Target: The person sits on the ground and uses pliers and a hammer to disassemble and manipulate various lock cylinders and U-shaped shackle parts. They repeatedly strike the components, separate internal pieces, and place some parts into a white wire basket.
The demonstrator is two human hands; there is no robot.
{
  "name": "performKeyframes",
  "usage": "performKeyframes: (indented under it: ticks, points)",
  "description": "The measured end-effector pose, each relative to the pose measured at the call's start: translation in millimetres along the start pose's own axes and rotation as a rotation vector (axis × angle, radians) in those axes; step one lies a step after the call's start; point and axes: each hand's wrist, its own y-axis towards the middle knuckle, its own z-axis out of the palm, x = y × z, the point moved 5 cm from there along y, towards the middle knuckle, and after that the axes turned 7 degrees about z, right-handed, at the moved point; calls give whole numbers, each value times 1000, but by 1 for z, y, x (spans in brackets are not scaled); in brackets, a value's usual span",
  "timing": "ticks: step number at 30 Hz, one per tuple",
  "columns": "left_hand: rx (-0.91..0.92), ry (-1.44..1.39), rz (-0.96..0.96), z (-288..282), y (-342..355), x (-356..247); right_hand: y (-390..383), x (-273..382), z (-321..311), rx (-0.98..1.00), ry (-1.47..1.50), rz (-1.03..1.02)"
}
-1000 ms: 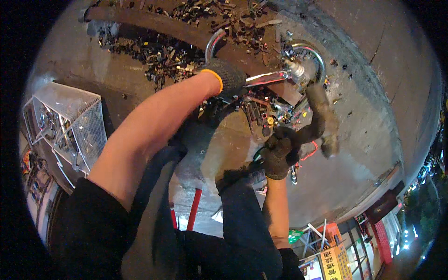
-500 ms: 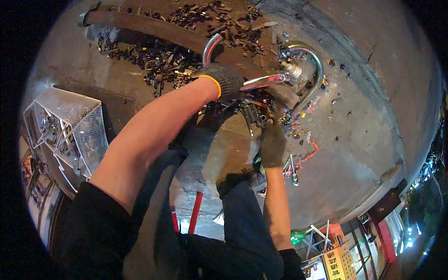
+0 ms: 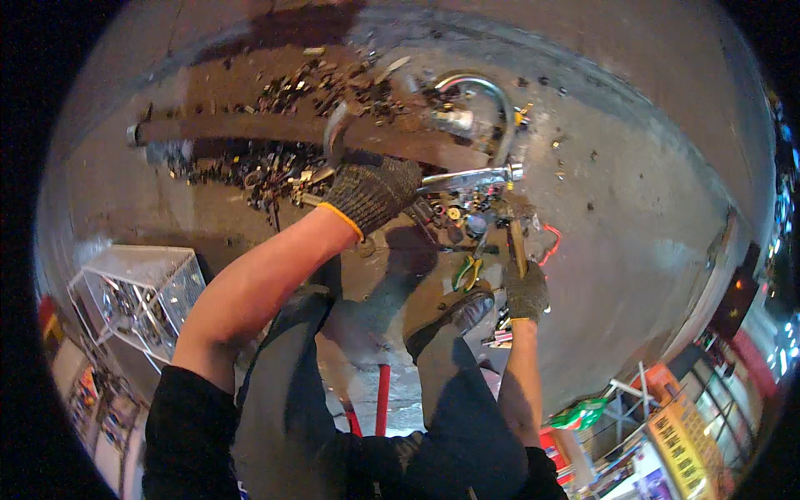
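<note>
My left hand (image 3: 375, 193), in a dark knit glove with a yellow cuff, is closed around a chrome tap (image 3: 467, 179). The tap's straight body points right from my fist, and a curved metal pipe stands up behind the hand. My gloved right hand (image 3: 527, 293) grips a hammer by its wooden handle (image 3: 518, 248); the head is up near the tap's right end, apart from it as far as I can tell. Between my hands and feet lie pliers (image 3: 469, 271) with green and yellow grips. A bent chrome pipe (image 3: 507, 112) rests beyond the tap.
A long rusty metal beam (image 3: 233, 127) lies across the ground beyond my hands. Heaps of small metal parts (image 3: 279, 171) spread around it. To the left stands a white mesh basket (image 3: 150, 258) with metal pieces inside. A red cord (image 3: 551, 243) lies right of the hammer.
My right hand has drawn back toward me and to the right; the hammer, smeared before, now shows clearly. The tap has shifted and turned slightly in my left hand. The whole view has shifted.
</note>
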Motion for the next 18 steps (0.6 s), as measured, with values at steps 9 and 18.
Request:
performKeyframes:
  ticks: [9, 18]
  points:
    - [-293, 233, 433, -159, -1, -152, -98, 38, -204, 121, 1527, -339]
    - [-466, 493, 592, -270, -69, -251, -209, -15, -294, -30, 1782, -657]
